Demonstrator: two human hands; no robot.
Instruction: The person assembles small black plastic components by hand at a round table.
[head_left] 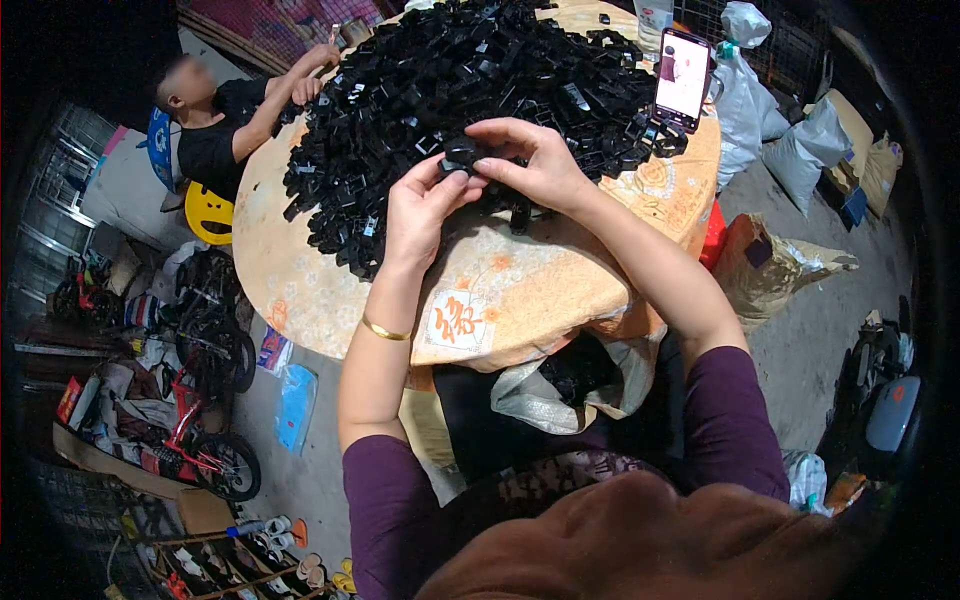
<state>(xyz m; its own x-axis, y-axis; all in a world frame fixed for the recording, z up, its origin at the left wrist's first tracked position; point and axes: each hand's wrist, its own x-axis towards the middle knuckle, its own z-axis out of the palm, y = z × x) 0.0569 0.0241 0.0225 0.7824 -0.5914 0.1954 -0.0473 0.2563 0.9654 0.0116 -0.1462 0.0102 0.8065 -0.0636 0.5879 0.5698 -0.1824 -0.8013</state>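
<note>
A large heap of small black plastic parts [430,95] covers much of the round table. At its near edge, both hands meet on one small dark plastic piece [462,152]. My left hand [418,212] pinches it between thumb and fingertips from the left. From the right, the thumb of my right hand [545,172] presses against it, the index finger arched above. Part of the piece is hidden by the fingers, so its exact kind cannot be made out.
A patterned tablecloth [530,290] covers the table. A phone [682,80] stands upright at the right of the heap. Across on the left, another person [215,120] reaches to the heap's edge. An open sack [545,405] hangs at my lap; white bags [735,110] stand right.
</note>
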